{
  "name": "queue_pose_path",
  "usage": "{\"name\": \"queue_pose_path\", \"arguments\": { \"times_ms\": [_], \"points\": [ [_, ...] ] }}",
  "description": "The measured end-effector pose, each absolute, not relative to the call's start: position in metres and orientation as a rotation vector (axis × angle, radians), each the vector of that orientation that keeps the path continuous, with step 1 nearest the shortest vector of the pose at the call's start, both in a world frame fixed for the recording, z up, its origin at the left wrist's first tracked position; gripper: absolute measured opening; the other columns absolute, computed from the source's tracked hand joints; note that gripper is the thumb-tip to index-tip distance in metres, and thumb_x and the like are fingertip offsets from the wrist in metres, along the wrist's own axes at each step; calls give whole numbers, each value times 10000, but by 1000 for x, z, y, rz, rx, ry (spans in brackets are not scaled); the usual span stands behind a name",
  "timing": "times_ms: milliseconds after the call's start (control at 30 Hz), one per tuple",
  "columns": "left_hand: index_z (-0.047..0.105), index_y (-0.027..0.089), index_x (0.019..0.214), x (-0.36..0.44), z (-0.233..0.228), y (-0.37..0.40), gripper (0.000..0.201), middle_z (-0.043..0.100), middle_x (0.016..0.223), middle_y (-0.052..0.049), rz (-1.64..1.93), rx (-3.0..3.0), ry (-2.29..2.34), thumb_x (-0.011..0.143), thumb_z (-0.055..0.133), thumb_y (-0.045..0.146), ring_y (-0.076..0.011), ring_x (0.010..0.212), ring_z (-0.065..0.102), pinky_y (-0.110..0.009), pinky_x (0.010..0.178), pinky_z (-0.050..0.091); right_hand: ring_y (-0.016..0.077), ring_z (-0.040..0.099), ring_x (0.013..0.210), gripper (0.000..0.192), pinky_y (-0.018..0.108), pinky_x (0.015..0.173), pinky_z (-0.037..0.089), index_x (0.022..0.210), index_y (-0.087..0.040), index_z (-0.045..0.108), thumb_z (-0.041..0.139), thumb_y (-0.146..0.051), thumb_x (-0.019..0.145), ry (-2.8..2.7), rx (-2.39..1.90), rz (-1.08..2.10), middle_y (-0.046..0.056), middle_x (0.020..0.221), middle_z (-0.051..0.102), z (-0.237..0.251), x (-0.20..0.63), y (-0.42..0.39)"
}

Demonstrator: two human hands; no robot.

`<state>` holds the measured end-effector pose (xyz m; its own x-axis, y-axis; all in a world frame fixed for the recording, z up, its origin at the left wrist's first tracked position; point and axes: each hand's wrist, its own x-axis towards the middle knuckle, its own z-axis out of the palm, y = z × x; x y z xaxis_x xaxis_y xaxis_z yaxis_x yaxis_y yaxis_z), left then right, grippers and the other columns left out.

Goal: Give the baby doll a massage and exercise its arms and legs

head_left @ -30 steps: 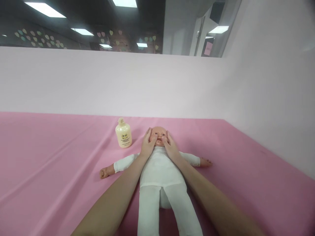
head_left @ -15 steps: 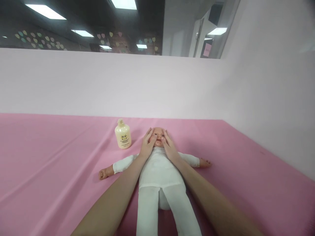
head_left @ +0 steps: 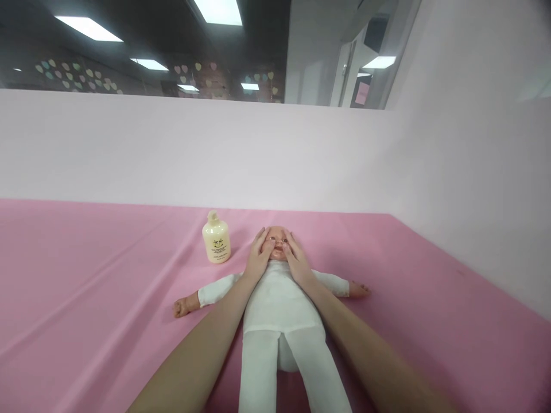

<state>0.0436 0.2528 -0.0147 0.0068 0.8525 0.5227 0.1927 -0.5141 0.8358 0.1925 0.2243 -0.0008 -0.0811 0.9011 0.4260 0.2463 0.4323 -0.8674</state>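
Observation:
A baby doll (head_left: 282, 304) in a white suit lies on its back, arms spread to both sides and legs toward me. My left hand (head_left: 259, 254) rests along the left side of its head (head_left: 276, 232), fingers stretched out and thumb on the cheek by the nose. On the opposite side, my right hand (head_left: 297, 258) lies the same way, its thumb near the doll's mouth. Both palms touch the head from the sides, and fingers are extended rather than curled. A pale yellow pump bottle (head_left: 216, 241) stands upright to the left of the head, apart from my hands.
Pink cloth (head_left: 107, 298) with soft creases covers the surface under the doll. A white wall (head_left: 193, 155) rises behind it and another (head_left: 482, 189) on the right. Above the back wall, dark glass (head_left: 150, 34) shows ceiling lights and heart-shaped paper notes.
The whole scene sits slightly lower in view, as the camera has tilted up a little. My hands stay on the doll's face with barely any visible shift.

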Motion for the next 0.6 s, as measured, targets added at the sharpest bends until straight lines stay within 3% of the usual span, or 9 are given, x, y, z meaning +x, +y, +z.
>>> {"name": "queue_pose_path", "arguments": {
  "times_ms": [267, 467, 600],
  "points": [
    [393, 225, 1413, 43, -19, 257, 610, 348, 1501, -60, 1535, 1655, 1122, 876, 530, 481, -213, 1395, 304, -373, 1169, 232, 184, 206, 1438, 834, 382, 1194, 159, 1500, -213, 156, 448, -642, 847, -1452, -1199, 861, 24, 1550, 207, -8, 193, 229],
    [471, 262, 1362, 43, -15, 253, 484, 356, 1497, -33, 1566, 1744, 1068, 908, 492, 427, -200, 1390, 310, -378, 1168, 227, 146, 124, 1454, 631, 371, 1205, 96, 1451, -295, 308, 377, -600, 902, -1570, -1018, 786, -55, 1534, 252, 0, 193, 225],
    [491, 271, 1346, 43, -14, 252, 448, 351, 1499, -25, 1568, 1768, 1056, 916, 478, 399, -194, 1390, 307, -376, 1167, 228, 143, 115, 1455, 609, 376, 1205, 101, 1448, -297, 315, 381, -578, 911, -1583, -998, 789, -56, 1533, 253, 0, 193, 226]
  ]
}}
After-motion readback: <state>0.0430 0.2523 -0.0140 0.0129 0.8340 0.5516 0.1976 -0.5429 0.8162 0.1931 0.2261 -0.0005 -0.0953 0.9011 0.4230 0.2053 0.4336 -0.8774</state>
